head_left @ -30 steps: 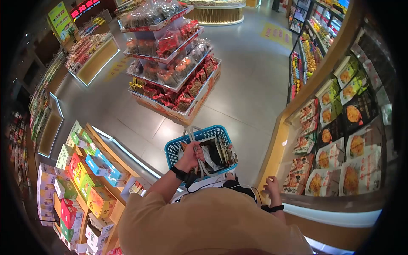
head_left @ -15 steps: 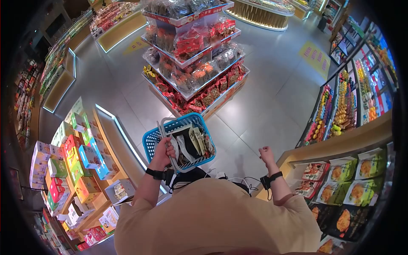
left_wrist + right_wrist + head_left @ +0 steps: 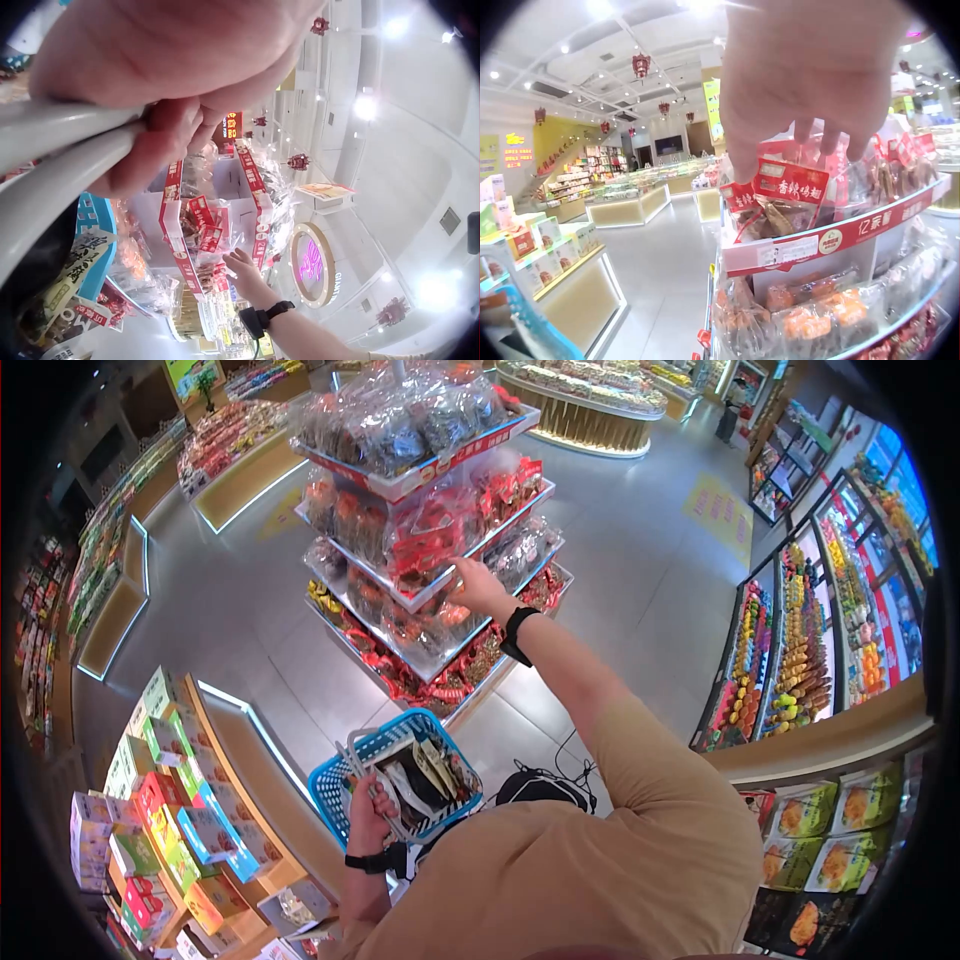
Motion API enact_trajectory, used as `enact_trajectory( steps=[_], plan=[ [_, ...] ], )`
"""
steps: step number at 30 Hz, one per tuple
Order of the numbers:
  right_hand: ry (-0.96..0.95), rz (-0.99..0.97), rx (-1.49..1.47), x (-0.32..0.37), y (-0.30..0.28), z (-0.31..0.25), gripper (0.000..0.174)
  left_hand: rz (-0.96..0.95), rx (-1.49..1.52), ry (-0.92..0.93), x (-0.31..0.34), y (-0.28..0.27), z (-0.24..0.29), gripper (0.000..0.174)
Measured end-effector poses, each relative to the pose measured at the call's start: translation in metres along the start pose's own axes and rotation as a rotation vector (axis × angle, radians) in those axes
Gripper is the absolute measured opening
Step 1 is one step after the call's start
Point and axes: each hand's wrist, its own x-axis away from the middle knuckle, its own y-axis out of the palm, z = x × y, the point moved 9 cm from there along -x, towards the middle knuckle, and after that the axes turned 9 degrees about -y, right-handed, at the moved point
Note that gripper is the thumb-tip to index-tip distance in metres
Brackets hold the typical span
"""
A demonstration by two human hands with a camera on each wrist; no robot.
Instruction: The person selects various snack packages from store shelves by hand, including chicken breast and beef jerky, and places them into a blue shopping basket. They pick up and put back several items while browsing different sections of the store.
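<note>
My left hand grips the pale handles of a blue plastic basket. Inside the basket lie several flat packets, some black, some cream. My right hand reaches out to a tiered display stand ahead of me. In the right wrist view its fingers point down over clear-and-red snack packets on one tier, right at the packets' upper edges. The left wrist view shows the same hand beside that tier, fingers extended.
Boxed goods stand on a slanted shelf at my left. Bagged snacks lie in a wooden-edged case at my right. Further right is a rack of colourful items. Grey tiled floor surrounds the stand.
My right hand has moved from low at my right side forward and up to the display stand. The view has turned rightward and closer to the stand; the basket hangs further left, still held.
</note>
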Motion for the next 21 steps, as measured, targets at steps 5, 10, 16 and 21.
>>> enact_trajectory(
  steps=[5, 10, 16, 21],
  plan=[
    [-0.088, -0.050, 0.208, -0.054, 0.036, 0.006, 0.087, 0.057, 0.089, 0.027, -0.009, 0.001, 0.009, 0.028],
    [-0.160, 0.058, 0.348, -0.079, 0.056, 0.021, 0.081, 0.137, 0.174, 0.075, -0.015, 0.018, 0.014, 0.027],
    [-0.337, -0.181, 0.354, -0.110, 0.073, 0.041, 0.030, 0.109, 0.239, 0.079, -0.036, 0.034, 0.022, 0.028],
    [-0.361, -0.079, -0.045, -0.117, 0.021, 0.023, 0.021, 0.096, 0.176, 0.074, -0.047, 0.057, 0.024, 0.030]
  ],
)
